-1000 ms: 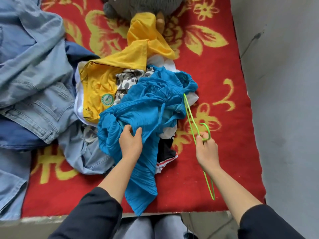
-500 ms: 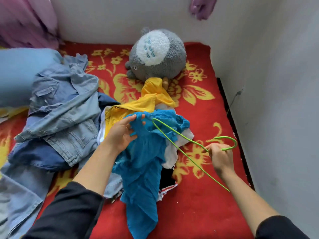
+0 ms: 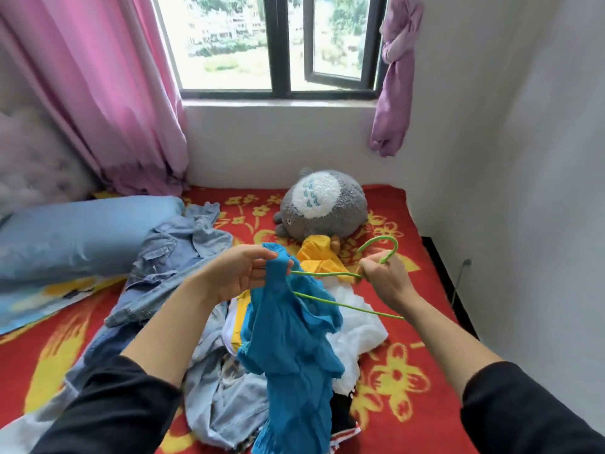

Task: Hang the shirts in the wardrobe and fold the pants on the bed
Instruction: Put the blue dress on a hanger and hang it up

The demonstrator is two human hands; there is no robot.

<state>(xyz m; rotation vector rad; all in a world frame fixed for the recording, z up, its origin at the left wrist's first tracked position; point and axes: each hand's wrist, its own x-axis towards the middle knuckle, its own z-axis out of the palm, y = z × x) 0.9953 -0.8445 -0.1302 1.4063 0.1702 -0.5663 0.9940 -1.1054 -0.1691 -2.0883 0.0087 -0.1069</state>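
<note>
Meanwhile, the blue shirt (image 3: 288, 329) is pinched by the left hand (image 3: 235, 276) while the green hanger (image 3: 343, 290) is gripped by the right hand (image 3: 386, 280).

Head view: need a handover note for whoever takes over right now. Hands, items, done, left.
Left hand: fingers pinch the top edge of the blue shirt, lifted off the pile.
Right hand: grips the green hanger below its hook; one hanger end points into the shirt at the left hand.
Yellow shirt and white garment lie under it; denim pile to the left, all on the bed.
Done: nothing visibly hung or folded.
Left: seat the hanger, hang the shirts (wardrobe not in view), fold the pants.
</note>
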